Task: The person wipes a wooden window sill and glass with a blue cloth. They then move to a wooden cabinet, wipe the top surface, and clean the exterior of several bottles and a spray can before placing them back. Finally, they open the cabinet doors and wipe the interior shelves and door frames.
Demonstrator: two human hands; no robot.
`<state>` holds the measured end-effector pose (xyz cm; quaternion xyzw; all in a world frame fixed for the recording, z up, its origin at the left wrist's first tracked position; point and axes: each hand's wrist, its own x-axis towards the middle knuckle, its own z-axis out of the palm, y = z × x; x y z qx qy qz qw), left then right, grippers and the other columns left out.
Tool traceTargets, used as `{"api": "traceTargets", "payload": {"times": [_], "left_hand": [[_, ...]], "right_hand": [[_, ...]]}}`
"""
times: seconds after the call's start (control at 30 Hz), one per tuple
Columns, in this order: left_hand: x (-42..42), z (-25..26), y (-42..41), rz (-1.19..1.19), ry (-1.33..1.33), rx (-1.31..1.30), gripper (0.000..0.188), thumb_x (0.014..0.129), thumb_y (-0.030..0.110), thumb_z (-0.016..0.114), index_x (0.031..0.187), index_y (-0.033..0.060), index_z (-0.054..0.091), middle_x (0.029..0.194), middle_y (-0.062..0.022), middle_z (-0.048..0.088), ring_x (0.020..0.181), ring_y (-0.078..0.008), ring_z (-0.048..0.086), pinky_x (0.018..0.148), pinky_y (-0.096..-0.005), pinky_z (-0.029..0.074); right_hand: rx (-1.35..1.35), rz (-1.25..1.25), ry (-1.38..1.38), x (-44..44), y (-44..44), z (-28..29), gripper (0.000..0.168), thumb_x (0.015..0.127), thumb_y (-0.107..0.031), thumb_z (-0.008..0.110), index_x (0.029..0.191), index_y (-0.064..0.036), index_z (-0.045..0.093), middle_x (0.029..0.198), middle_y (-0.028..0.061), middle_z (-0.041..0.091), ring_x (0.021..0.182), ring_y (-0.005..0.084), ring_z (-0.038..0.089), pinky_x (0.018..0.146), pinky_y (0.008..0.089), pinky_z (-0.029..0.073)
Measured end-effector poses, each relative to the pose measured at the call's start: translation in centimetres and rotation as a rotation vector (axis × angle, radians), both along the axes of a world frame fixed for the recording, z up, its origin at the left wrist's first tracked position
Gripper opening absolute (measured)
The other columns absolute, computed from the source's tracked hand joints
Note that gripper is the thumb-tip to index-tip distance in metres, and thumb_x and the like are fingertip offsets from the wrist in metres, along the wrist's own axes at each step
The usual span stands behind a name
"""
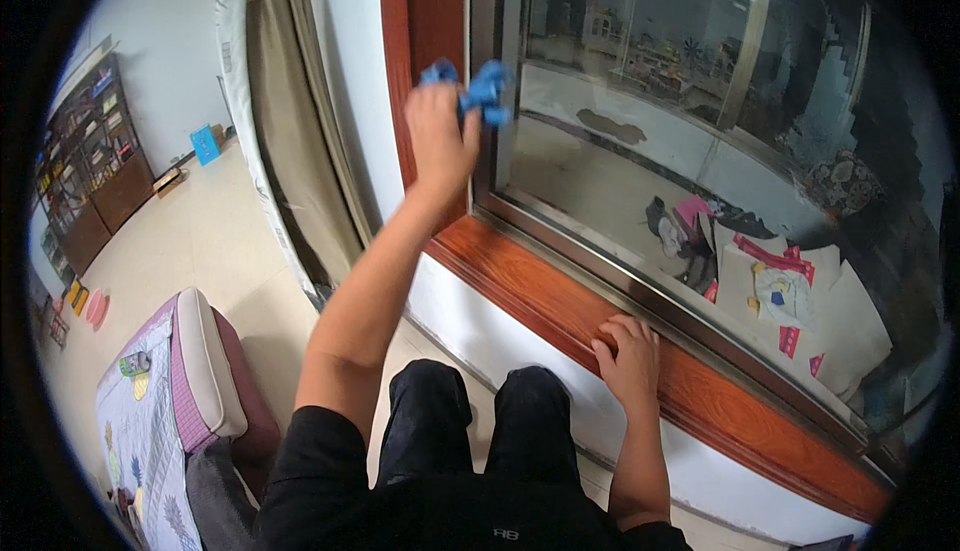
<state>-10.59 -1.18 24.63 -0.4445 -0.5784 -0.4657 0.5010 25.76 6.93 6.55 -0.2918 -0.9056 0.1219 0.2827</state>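
Note:
Raised to the left side of the window, my left hand (439, 127) grips a crumpled blue cloth (486, 92), slightly blurred. The cloth is in front of the reddish wooden window casing (435, 18) and the metal window frame (484, 153); whether it touches them I cannot tell. My right hand (628, 360) rests on the polished wooden windowsill (540, 281) with its fingers bent over the surface and nothing visible in it. Beyond the sill stands the large glass pane (585, 168).
A tan curtain (300, 116) hangs left of the casing. Lower left is a sofa (210, 371) with a can (135, 363) on its quilted cover. A shelf unit (97, 153) stands against the far wall. Through the glass, shoes (664, 225) and cardboard (847, 311) lie on the floor.

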Motion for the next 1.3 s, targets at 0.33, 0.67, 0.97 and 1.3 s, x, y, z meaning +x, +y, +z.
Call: {"api": "traceTargets", "payload": {"times": [0.33,0.67,0.97,1.3], "left_hand": [[-7.7,6.4,0.6,0.380,0.169,0.074,0.046,0.084,-0.003,0.068,0.128,0.0129,0.065,0.160,-0.0286,0.032,0.146,-0.0520,0.034,0.116,-0.0584,0.035],[-8.1,-8.4,-0.6,0.334,0.134,-0.128,0.056,0.085,-0.002,0.067,0.138,0.0143,0.063,0.164,-0.0237,0.029,0.149,-0.0486,0.033,0.118,-0.0611,0.034],[-5.6,-19.1,-3.7,0.326,0.121,-0.644,0.043,0.087,0.011,0.059,0.129,0.0042,0.063,0.159,-0.0184,0.041,0.150,-0.0357,0.037,0.120,-0.0622,0.028],[-4.1,-2.7,2.3,-0.035,0.194,-0.111,0.042,0.079,-0.013,0.059,0.117,0.0011,0.065,0.139,-0.0216,0.059,0.142,-0.0427,0.048,0.116,-0.0554,0.041]], "right_hand": [[-0.111,0.169,0.180,-5.0,-0.1,0.4,0.028,0.091,-0.026,0.073,0.110,-0.006,0.073,0.129,0.0109,0.064,0.125,0.0341,0.055,0.108,0.0491,0.040],[-0.044,0.197,0.061,-5.9,-0.7,0.1,0.034,0.090,-0.029,0.075,0.114,-0.006,0.073,0.135,0.0114,0.063,0.133,0.0321,0.052,0.113,0.0508,0.035],[0.092,0.181,0.028,-6.0,-0.6,-0.1,0.036,0.090,-0.028,0.075,0.117,-0.005,0.069,0.133,0.0113,0.062,0.131,0.0321,0.053,0.112,0.0511,0.037],[0.125,0.169,0.043,-6.2,-1.1,0.2,0.035,0.089,-0.027,0.075,0.116,-0.005,0.069,0.129,0.0109,0.063,0.126,0.0317,0.055,0.110,0.0499,0.038]]}}
